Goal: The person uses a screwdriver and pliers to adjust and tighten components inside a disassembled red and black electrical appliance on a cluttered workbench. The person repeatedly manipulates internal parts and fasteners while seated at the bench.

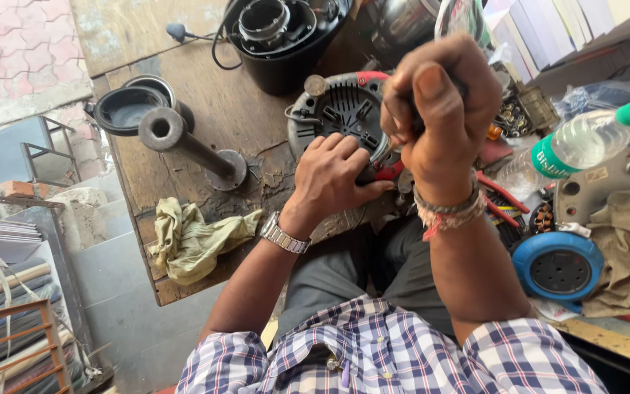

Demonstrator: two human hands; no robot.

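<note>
Left hand (333, 175) presses round grey slotted appliance base (340, 109) on worn wooden tabletop (213, 109); right hand (439, 102) grip clenched on dark tool handle, driving downward. Unfastening step; needs steady vertical pressure.

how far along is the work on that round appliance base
Done: the round appliance base lies underside up on the wooden workbench, vents exposed. In hand: the left hand steadies it while the right hand grips a tool handle upright over its edge; the tip is hidden. Left: the base looks closed, and the black jar stands apart behind.
</note>
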